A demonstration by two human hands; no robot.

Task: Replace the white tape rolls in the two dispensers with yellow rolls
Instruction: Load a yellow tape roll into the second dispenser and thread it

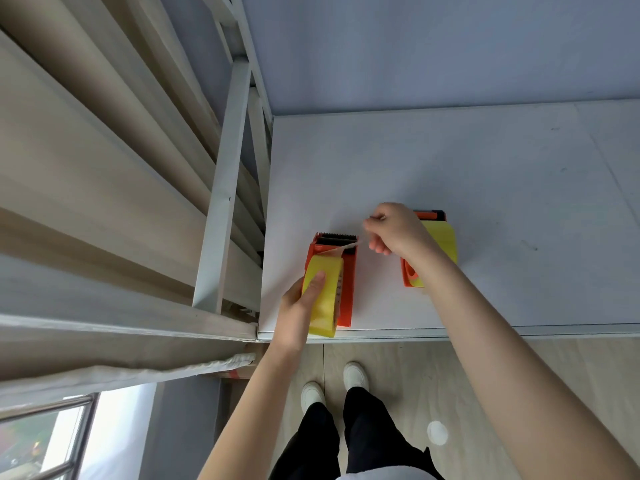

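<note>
**A:** How many dispensers are on the white desk (450, 161)?

**B:** Two, both orange plastic tape dispensers. The first dispenser (346, 296) lies at the desk's front left corner, reaching the front edge, with its toothed black blade (337, 235) pointing toward the far edge. The second dispenser (408, 277) lies to its right, a little farther from the front edge, and the right forearm partly covers it.

**A:** And the rolls?

**B:** Two glossy yellow tape rolls, one per dispenser. The first yellow roll (325, 306) sits in the first dispenser, and the second yellow roll (445, 239) sits in the second.

**A:** Where are the hands?

**B:** The left hand (296, 315) grips the first yellow roll from its left side, with the thumb laid along the top. The right hand (394, 230) hovers between the two dispensers, just beyond the blade end of the first. Its thumb and forefinger pinch a thin tape strip (341, 249), and the other fingers are loosely curled.

**A:** Where does the strip run?

**B:** From the first yellow roll, slanting across the dispenser's head just behind the blade, up to the pinching fingers.
</note>
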